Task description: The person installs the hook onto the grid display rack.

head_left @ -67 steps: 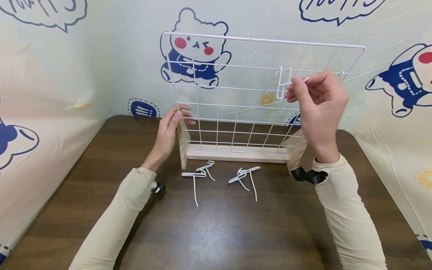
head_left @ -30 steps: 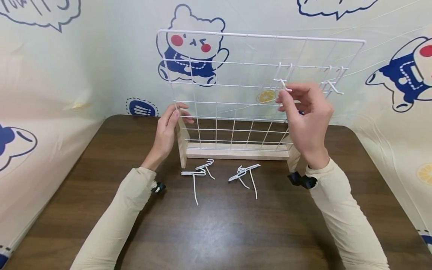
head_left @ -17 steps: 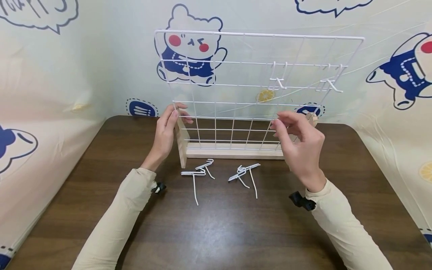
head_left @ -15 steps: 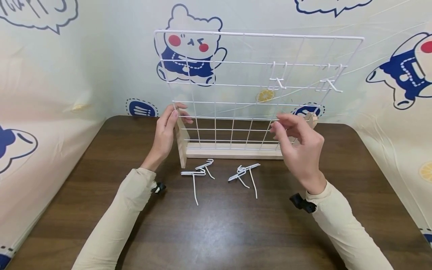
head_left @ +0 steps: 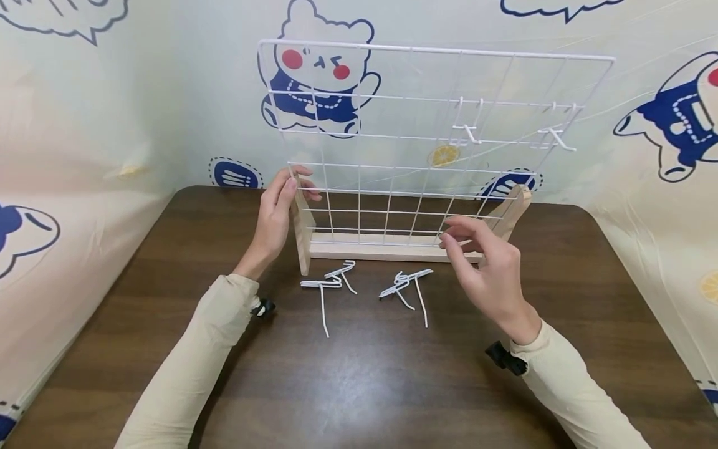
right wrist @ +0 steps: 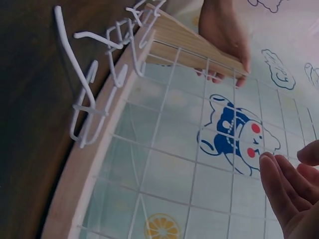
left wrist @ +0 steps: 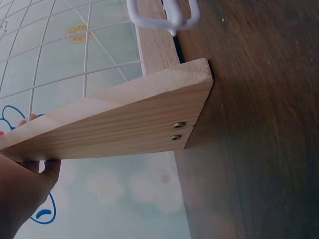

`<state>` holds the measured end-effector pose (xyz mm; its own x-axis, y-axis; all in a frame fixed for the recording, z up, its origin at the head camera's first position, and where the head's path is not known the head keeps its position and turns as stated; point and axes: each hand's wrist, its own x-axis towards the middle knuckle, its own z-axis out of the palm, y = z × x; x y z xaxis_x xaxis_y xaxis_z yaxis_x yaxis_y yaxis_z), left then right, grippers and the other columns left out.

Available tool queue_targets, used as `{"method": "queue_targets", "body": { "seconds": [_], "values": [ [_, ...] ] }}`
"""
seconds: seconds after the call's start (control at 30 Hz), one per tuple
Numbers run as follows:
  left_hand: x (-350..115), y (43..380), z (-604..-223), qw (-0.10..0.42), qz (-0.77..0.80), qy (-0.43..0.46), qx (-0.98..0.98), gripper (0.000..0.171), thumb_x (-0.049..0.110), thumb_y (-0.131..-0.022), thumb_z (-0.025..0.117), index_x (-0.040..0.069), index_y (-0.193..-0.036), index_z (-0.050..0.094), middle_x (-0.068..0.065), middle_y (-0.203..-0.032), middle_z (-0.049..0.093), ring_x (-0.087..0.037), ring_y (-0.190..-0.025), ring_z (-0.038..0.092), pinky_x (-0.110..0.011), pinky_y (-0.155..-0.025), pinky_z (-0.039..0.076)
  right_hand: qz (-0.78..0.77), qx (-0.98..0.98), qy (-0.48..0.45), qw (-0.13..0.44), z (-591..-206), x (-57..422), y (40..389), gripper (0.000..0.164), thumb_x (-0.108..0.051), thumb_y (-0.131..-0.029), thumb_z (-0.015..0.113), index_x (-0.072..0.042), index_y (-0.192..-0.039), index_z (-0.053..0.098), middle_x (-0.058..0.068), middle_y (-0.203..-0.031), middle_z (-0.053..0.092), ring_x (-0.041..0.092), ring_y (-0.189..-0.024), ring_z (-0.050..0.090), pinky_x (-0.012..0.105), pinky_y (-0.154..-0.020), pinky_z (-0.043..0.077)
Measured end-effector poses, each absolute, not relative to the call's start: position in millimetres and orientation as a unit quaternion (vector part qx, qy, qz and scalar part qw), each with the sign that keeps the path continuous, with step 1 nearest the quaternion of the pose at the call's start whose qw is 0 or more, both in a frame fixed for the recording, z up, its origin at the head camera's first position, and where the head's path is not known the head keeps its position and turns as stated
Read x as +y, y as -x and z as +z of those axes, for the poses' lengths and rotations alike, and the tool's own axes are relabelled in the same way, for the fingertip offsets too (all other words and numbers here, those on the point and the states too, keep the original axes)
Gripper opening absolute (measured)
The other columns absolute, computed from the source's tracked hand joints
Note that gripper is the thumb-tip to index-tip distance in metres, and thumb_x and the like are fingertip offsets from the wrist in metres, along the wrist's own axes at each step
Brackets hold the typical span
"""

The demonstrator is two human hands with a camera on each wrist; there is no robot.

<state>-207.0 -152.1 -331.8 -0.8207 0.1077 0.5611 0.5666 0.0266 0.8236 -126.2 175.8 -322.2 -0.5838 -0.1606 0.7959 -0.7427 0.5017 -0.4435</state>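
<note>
A white wire grid stands in a wooden frame whose base bar rests on the table. My left hand grips the wooden side post at its upper end, thumb in front, other fingers partly hidden behind. Two white wire hooks hang from the grid's upper right: a left one and a right one. In front of the grid's lower right, my right hand has loosely bent fingers, thumb and fingertips apart, nothing between them. Nearby on the table lie a left pair of hooks and a right pair of hooks.
The brown table reaches back to a patterned curtain behind the grid. At the frame's right end stands the other wooden post. Black bands sit at both wrists.
My right hand has let go of the left hanging hook, which now hangs on the grid, and has moved down toward the table. My left hand keeps its hold on the post.
</note>
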Motion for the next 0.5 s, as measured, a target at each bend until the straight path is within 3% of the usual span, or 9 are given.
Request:
{"method": "queue_targets", "body": {
  "seconds": [0.1,0.23,0.5],
  "values": [
    [-154,212,-336,0.18,-0.65,0.24,-0.698,0.036,0.015,-0.107,0.032,-0.011,-0.124,0.05,-0.038,-0.104,0.058,-0.047,-0.092,0.061,-0.044,-0.091,0.049,0.399,-0.803,-0.302,0.324,-327,177,128,0.019,0.003,-0.085,0.071,0.0,-0.104,0.071,0.003,-0.087,0.074,0.011,-0.074,0.069,0.012,-0.069,0.052],
    [-158,223,-347,0.178,-0.657,0.241,-0.692,0.035,0.017,-0.108,0.033,-0.006,-0.124,0.053,-0.033,-0.102,0.061,-0.045,-0.091,0.062,-0.035,-0.088,0.05,0.385,-0.818,-0.323,0.281,-334,178,131,0.014,0.003,-0.087,0.069,-0.004,-0.099,0.071,-0.001,-0.081,0.072,0.009,-0.072,0.066,0.011,-0.07,0.05],
    [-160,228,-351,0.179,-0.658,0.242,-0.69,0.036,0.02,-0.108,0.034,-0.005,-0.126,0.054,-0.035,-0.103,0.061,-0.041,-0.091,0.064,-0.034,-0.088,0.05,0.358,-0.851,-0.338,0.186,-345,178,133,0.013,0.003,-0.088,0.069,-0.006,-0.098,0.069,-0.001,-0.086,0.071,0.006,-0.075,0.065,0.021,-0.066,0.054]
  ]
}}
